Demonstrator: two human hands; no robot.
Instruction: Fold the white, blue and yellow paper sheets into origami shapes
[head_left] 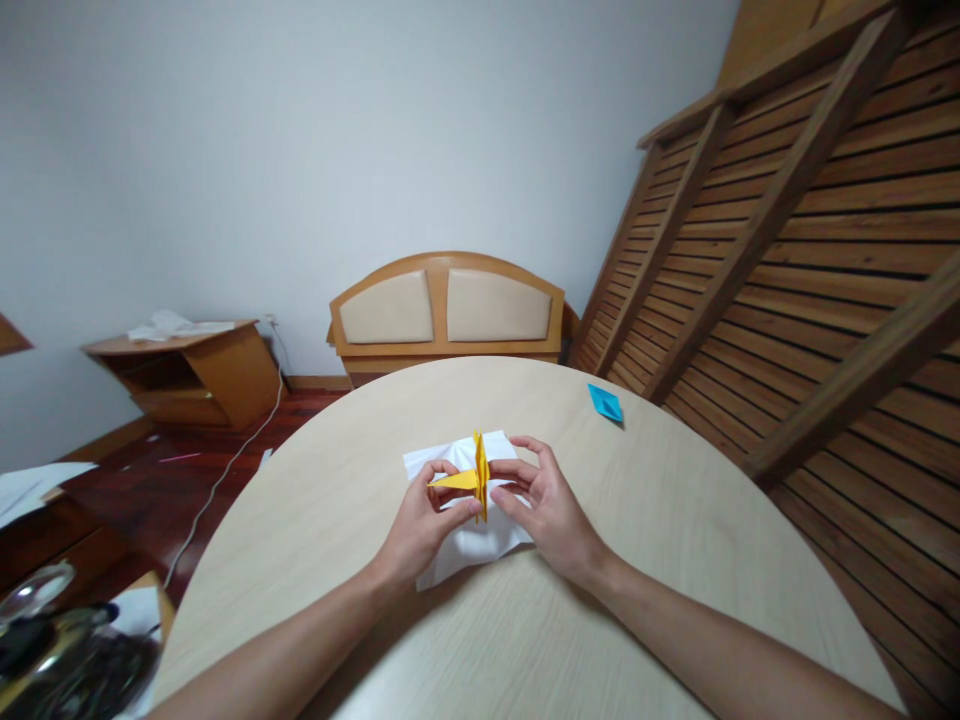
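Note:
A piece of yellow origami paper (481,468), folded into several narrow upright layers with a pointed flap sticking out to the left, is held between my hands. My left hand (424,515) is closed on it, thumb at the lower front and fingers behind the flap. From the other side, my right hand (551,510) pinches at the layers with curled fingers; its index finger is raised off. Beneath both hands a creased white sheet of paper (472,545) lies on the round table (600,620). Farther off to the right sits a blue folded paper piece (605,403).
Beyond the table stands a wooden headboard (447,348) with cream panels. A slatted wooden frame (750,270) leans along the right. On the left are a low cabinet (202,385) with papers on top, a white cable (225,475) on the floor, and cluttered items (67,640).

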